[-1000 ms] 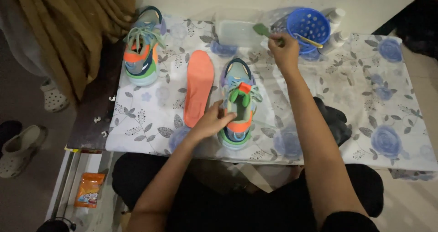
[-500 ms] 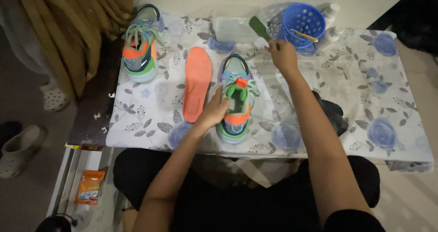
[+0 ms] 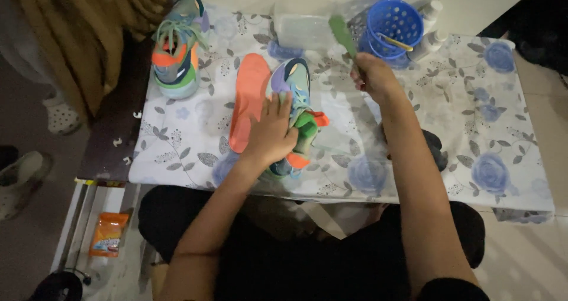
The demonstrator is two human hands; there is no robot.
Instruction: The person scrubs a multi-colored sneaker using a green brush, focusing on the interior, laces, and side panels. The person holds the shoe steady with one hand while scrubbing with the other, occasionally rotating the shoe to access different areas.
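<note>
My left hand (image 3: 272,132) lies on top of a multicoloured sneaker (image 3: 294,85) in the middle of the table and grips its upper. An orange insole (image 3: 248,97) lies flat just left of that sneaker. My right hand (image 3: 374,76) is raised to the right of the shoe, closed around the handle of a green brush (image 3: 342,33) that points up and away. A second matching sneaker (image 3: 176,46) stands at the far left of the table.
The table carries a floral cloth (image 3: 467,117). At the back stand a blue perforated basket (image 3: 391,21), a clear plastic box (image 3: 302,30) and white bottles (image 3: 431,37). A dark object (image 3: 435,150) lies beside my right forearm. An orange packet (image 3: 109,234) and sandals (image 3: 23,174) lie on the floor at left.
My left hand slid further up over the sneaker and tilted it. My right hand with the green brush moved back from the basket toward the shoe.
</note>
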